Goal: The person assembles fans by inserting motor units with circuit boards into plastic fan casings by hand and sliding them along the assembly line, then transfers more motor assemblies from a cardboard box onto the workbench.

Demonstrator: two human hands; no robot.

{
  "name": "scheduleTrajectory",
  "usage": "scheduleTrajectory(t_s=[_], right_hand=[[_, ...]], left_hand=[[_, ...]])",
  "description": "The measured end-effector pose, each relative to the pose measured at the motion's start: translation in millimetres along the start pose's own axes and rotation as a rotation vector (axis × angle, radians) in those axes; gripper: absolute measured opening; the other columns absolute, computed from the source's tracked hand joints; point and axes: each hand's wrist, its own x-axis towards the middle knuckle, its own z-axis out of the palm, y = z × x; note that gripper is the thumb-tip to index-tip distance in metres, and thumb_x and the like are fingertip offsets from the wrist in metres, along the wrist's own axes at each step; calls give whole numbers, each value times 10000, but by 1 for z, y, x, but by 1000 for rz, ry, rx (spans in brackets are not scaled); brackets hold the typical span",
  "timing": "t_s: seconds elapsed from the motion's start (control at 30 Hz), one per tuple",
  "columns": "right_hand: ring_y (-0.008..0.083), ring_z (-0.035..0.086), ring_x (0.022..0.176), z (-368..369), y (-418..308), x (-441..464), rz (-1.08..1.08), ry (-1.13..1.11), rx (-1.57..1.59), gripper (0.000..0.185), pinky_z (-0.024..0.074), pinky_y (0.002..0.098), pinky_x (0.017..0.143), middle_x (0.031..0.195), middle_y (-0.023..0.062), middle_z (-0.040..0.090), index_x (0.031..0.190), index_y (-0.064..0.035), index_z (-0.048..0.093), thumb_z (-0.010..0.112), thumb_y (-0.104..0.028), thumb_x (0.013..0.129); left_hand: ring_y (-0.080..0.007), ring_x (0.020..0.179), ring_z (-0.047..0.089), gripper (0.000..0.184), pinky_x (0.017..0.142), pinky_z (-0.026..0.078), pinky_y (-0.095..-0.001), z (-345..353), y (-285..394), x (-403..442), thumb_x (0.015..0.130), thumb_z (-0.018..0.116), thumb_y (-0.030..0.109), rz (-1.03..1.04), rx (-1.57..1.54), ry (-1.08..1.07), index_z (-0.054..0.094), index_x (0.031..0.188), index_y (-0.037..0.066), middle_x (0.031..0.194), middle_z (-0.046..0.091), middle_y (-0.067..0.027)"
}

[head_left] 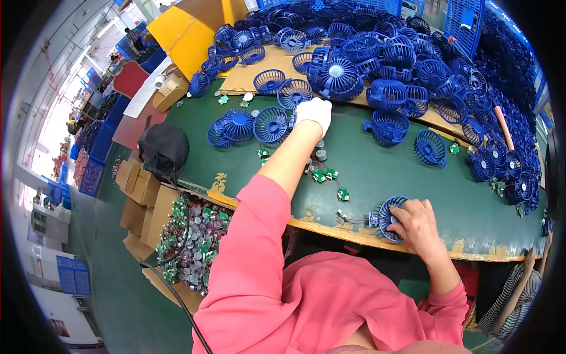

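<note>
My left hand [314,115], in a white glove, reaches to the middle of the green table, beside a round blue fan cage [273,124] and below another one [294,94]. Its fingers are bunched, and what they hold, if anything, is hidden. Near the front edge, my bare right hand [417,227] grips a blue fan housing [389,218] by its right side. From this housing, thin wires run left to a small part [342,216] on the table. Small green circuit boards [324,175] with wires lie between my hands.
Blue fan cages [383,53] are heaped on cardboard at the back. A carton [197,251] of boards and motors stands below the table's left edge. A black bag [163,150] sits at the left corner. Striped cloth [508,298] hangs at the right.
</note>
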Motion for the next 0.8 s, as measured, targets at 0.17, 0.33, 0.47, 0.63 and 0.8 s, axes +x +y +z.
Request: scheduleTrajectory(t_s=[0.17, 0.33, 0.47, 0.63, 0.8], right_hand=[[248, 535, 795, 1, 0, -1, 22, 4, -4, 422, 375, 363, 728, 811, 64, 557, 1015, -52, 649, 766, -222, 647], [242, 535, 797, 1, -2, -1, 26, 62, 30, 422, 373, 363, 726, 820, 59, 554, 1019, -60, 642, 773, -214, 648], [239, 533, 800, 1, -2, -1, 31, 84, 76, 412, 379, 362, 724, 831, 58, 550, 1022, -68, 639, 779, -192, 654], [246, 534, 807, 3, -2, -2, 35, 122, 87, 389, 388, 363, 720, 872, 61, 562, 1016, -70, 638, 772, -176, 667], [275, 533, 831, 1, -5, -2, 45, 193, 109, 342, 406, 373, 729, 911, 93, 575, 1000, -52, 642, 740, -122, 679]], left_hand=[[-279, 849, 641, 334, 775, 506, -372, -38, -32, -38, 815, 508, 288, 388, -497, 107, 632, 1040, 75, 942, 655, -145], [-66, 569, 525, 405, 484, 421, -202, -100, -107, -69, 827, 528, 202, 20, -1351, 233, 558, 1181, 8, 817, 641, -49], [-89, 576, 463, 329, 485, 380, -195, -72, -229, -36, 929, 505, 217, -176, -1815, 406, 502, 1164, -14, 870, 591, -79], [-201, 721, 609, 264, 563, 478, -281, -38, -278, -41, 927, 520, 232, -584, -1840, 612, 473, 1000, -17, 831, 565, -115], [-165, 553, 576, 387, 416, 419, -275, -1, -293, -23, 884, 533, 245, -645, -1279, 772, 481, 1183, 5, 750, 543, -69]])
